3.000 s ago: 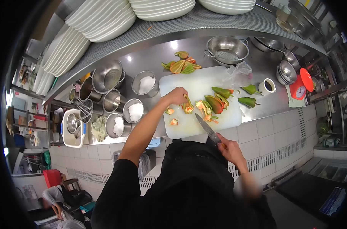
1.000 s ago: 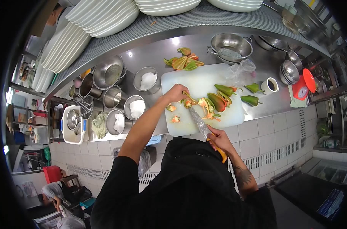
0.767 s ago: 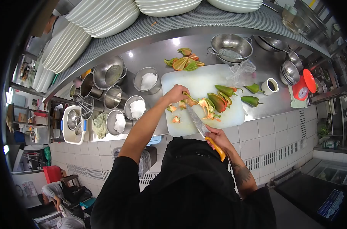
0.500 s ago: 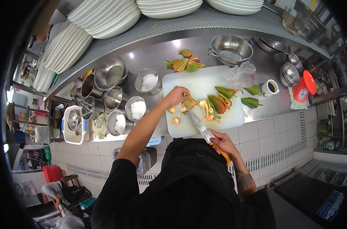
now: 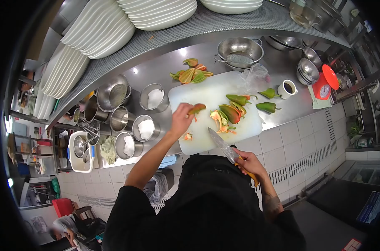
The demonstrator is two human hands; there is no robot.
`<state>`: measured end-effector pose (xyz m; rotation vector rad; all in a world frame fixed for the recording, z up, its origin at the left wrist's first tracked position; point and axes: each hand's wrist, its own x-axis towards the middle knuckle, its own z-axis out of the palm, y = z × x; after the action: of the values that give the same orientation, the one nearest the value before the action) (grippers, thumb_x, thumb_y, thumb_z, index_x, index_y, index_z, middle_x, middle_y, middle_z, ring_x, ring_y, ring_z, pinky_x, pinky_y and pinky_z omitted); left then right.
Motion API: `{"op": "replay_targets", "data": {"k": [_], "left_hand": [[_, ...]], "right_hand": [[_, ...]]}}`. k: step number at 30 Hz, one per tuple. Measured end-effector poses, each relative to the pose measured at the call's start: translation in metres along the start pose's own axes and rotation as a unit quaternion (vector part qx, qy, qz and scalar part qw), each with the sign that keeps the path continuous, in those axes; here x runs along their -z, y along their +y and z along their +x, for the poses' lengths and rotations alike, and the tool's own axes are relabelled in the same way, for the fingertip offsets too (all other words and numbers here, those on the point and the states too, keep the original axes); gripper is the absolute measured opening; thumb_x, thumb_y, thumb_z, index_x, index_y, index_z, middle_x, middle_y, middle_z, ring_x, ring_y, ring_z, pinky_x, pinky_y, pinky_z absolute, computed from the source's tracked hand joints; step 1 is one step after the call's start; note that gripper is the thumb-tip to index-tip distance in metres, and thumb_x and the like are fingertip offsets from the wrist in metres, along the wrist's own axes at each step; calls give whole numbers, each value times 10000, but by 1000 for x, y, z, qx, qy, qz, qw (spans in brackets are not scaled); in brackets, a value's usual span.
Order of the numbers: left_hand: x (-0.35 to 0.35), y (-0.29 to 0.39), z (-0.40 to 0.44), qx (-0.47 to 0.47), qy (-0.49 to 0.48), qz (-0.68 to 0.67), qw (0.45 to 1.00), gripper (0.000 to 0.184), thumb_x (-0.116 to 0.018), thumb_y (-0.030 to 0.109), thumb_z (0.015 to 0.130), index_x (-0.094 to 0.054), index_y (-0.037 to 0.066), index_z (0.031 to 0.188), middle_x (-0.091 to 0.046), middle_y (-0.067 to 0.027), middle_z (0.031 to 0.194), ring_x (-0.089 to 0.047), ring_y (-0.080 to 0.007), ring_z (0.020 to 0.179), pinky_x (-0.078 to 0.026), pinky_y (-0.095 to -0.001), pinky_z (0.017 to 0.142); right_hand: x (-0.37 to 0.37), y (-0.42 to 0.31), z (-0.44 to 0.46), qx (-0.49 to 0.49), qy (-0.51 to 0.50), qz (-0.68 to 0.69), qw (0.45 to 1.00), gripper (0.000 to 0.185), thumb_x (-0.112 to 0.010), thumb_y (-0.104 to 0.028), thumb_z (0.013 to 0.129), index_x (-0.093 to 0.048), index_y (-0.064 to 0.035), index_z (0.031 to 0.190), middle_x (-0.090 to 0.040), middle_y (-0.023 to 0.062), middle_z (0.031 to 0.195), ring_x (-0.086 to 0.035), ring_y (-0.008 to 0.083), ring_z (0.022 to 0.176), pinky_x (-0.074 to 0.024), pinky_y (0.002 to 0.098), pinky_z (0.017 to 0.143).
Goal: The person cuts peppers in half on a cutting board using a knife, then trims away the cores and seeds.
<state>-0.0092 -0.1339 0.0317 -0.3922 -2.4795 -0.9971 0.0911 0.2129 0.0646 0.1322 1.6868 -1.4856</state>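
Observation:
My left hand is closed on a red-green pepper piece above the left part of the white cutting board. In my right hand is the yellow handle of a kitchen knife; its wet blade points over the board's front edge. Between the hands lie seedy pepper cores, with a small scrap below my left hand. Red-green peppers and a green pepper rest on the board's right half. Cut pepper pieces are heaped behind the board.
Two green peppers and a cup of dark liquid stand right of the board. A clear plastic bag lies on its back corner, before a colander. Steel pots crowd the left. A plate shelf overhangs the counter.
My left hand has carried the pepper piece away from the knife tip. The knife has drawn back slightly toward my body. Fewer scraps show around my left hand. The view has shifted.

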Motion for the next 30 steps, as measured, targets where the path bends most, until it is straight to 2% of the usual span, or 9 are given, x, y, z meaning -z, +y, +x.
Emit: {"op": "replay_targets", "data": {"k": [2,3,5,8,15,21,24,26,30], "left_hand": [[-7,-7,7,221,62,-142,963,176,-687,-5,835,-685,-5,1011,-677,-62,818,-660,-121,697,-538,-268,627],[-8,-10,8,222,64,-140,963,176,-687,-5,835,-685,-5,1011,-677,-62,818,-660,-121,697,-538,-268,627],[-8,-13,9,389,-35,-133,911,142,-703,68,857,-697,-27,963,-655,-38,706,-591,-87,566,-496,-259,528],[-1,0,5,463,-73,-169,867,196,-720,116,828,-728,-33,954,-669,-48,684,-592,-92,563,-477,-248,539],[0,-10,-11,497,-78,-213,838,195,-711,142,844,-734,-26,940,-653,-32,674,-553,-75,525,-431,-267,474],[16,-19,27,489,4,-241,838,191,-712,152,850,-708,-26,919,-651,-39,698,-522,-81,506,-409,-252,455],[18,-53,54,535,40,-329,777,224,-696,151,868,-679,-24,1006,-669,-69,778,-516,-95,527,-410,-260,469],[18,-75,70,560,54,-436,702,336,-668,174,913,-607,8,1199,-658,-91,993,-524,-99,617,-440,-266,518],[0,-59,77,559,106,-504,650,382,-649,183,938,-567,14,1270,-649,-107,1088,-550,-122,635,-452,-281,534]], "right_hand": [[-1,1,4,4,0,-21,1000,502,-584,-112,972,-531,-172,1468,-550,0,672,-473,66,454,-428,247,414],[-3,2,6,4,-2,-23,1000,502,-584,-112,972,-531,-172,1468,-550,0,672,-473,66,454,-428,247,414],[-5,2,11,21,13,-27,999,499,-580,-126,971,-533,-172,1466,-573,6,681,-482,73,458,-440,252,422],[-11,-14,10,37,41,-89,995,493,-582,-140,975,-531,-165,1465,-597,13,693,-489,78,462,-454,260,437],[-23,-33,29,45,-13,-145,988,503,-586,-145,976,-524,-214,1471,-605,21,691,-499,84,467,-476,274,458],[-35,-39,48,48,-37,-165,984,517,-576,-139,989,-496,-234,1491,-562,-4,654,-487,63,465,-458,247,440],[-37,-32,48,60,-34,-189,979,524,-573,-137,987,-491,-241,1494,-564,-6,653,-492,64,469,-463,245,446],[-37,-31,44,56,-20,-176,983,518,-568,-137,969,-513,-225,1477,-608,38,689,-528,107,474,-493,282,465],[-33,-25,28,53,5,-158,986,511,-573,-138,969,-521,-217,1471,-609,38,692,-525,107,474,-493,283,465]]}}
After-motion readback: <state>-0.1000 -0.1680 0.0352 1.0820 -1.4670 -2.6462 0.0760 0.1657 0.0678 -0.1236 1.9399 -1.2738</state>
